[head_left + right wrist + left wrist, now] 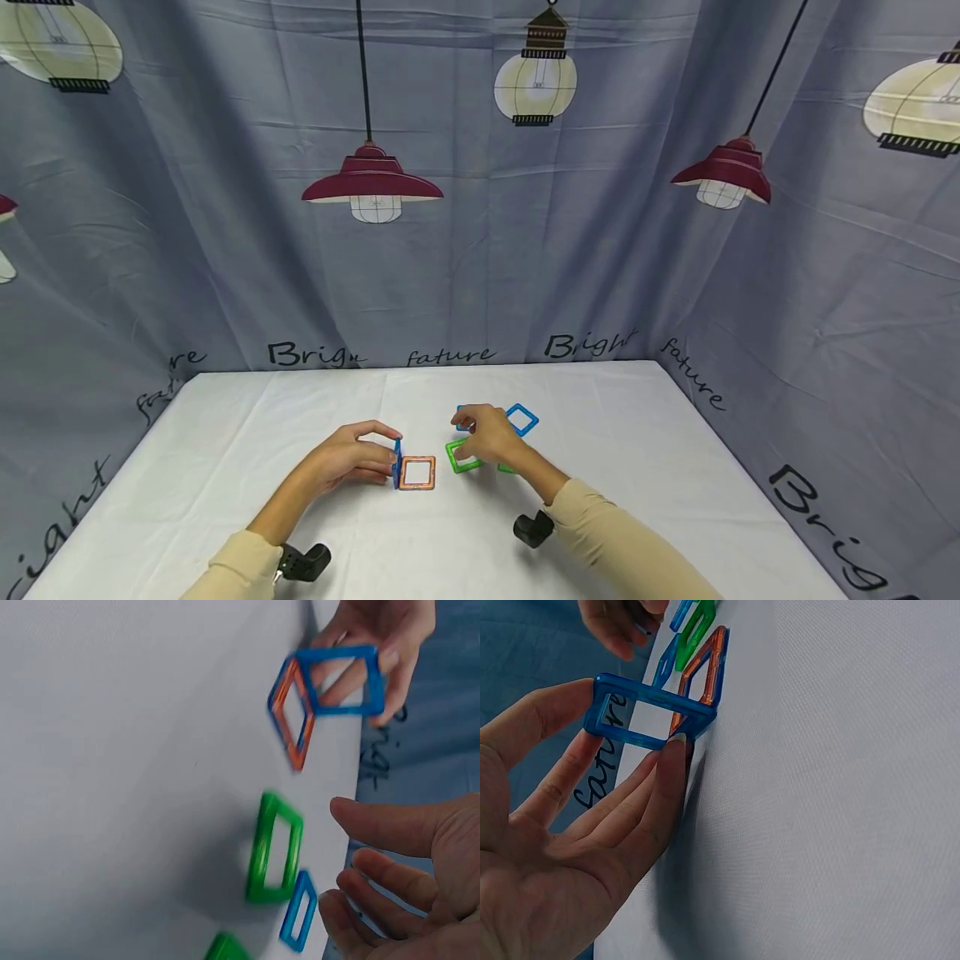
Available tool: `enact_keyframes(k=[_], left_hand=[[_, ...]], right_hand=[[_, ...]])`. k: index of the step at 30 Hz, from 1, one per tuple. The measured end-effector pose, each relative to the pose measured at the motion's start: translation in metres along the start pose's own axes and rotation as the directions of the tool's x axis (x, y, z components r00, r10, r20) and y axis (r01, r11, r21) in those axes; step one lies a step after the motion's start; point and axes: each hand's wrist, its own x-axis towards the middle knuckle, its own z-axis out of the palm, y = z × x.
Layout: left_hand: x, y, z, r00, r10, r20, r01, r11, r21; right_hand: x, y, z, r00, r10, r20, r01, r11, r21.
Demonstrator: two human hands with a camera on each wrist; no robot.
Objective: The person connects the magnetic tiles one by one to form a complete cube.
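My left hand (341, 457) holds a blue square magnetic tile (397, 467) on edge, its fingertips on the frame's corners and sides. Against the base of that tile lies an orange square tile (417, 487), with a blue edge showing beneath it in both wrist views. To the right, my right hand (489, 435) hovers with bent fingers and nothing between them. Below its thumb is a green square tile (260, 855). A blue tile (288, 924) lies just beyond, near the fingertips. The right hand and wrist partly cover these tiles in the head view.
Another blue tile (529, 412) lies behind the right hand, and a second green tile (506, 469) peeks out under the wrist. A white cloth (360, 550) covers the table. Behind it hangs a grey-blue curtain (480, 275) printed with lamps.
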Motion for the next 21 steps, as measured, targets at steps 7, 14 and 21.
enact_keyframes(k=[7,14,21], left_hand=[[0.000,0.000,0.000,1.000,-0.007,-0.011,0.007,1.000,0.000],[0.001,0.001,0.002,1.000,-0.009,0.002,0.009,1.000,-0.002],[0.002,-0.002,0.000,1.000,-0.013,-0.001,0.013,1.000,0.000]], right_hand=[[-0.004,0.019,-0.006,0.998,0.055,0.006,-0.054,0.998,-0.036],[-0.004,0.025,-0.002,0.997,0.081,0.012,-0.080,0.995,-0.052],[-0.003,0.024,0.002,0.995,0.094,0.015,-0.093,0.994,-0.064]])
